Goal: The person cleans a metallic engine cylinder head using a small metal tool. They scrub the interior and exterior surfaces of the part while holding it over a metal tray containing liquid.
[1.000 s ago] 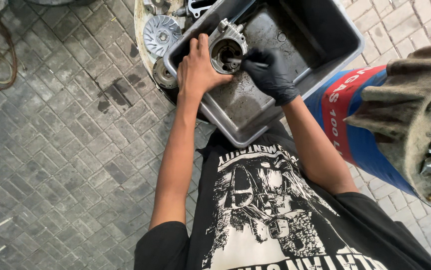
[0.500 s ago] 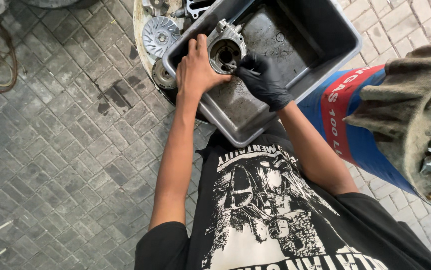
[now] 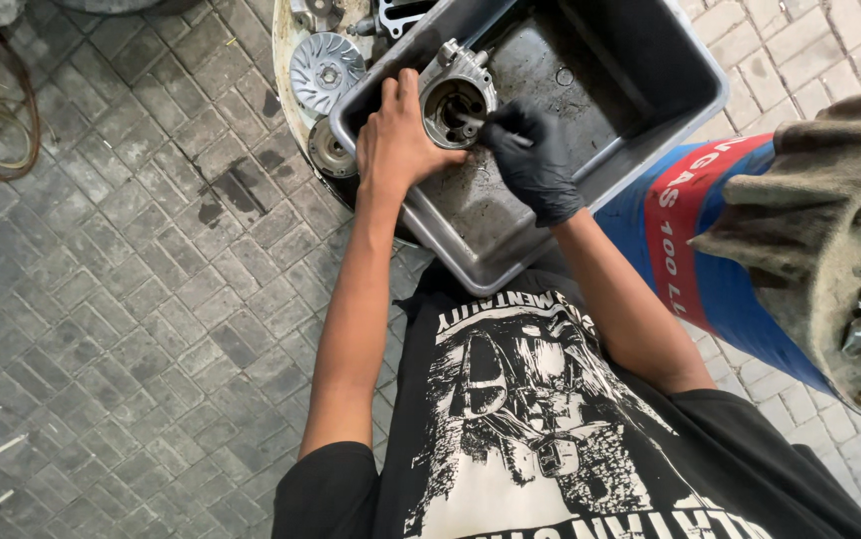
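Note:
My bare left hand (image 3: 395, 145) grips a grey metal engine casing (image 3: 458, 85) with a round opening, holding it against the near left side of a grey plastic tub (image 3: 640, 120). My right hand (image 3: 533, 160), in a black glove, is closed on a small tool whose tip reaches into the casing's round opening. The tool itself is mostly hidden by the glove. The tub's floor is dark and oily.
A finned metal pulley disc (image 3: 325, 72) and other metal parts lie on a round surface left of the tub. A blue drum with a red band (image 3: 700, 250) stands to the right, next to a dirty engine part (image 3: 830, 230). Grey brick paving (image 3: 131, 299) lies below.
Both hands stay on the casing in the tub. The gloved right hand has shifted slightly at the opening; the casing has barely moved.

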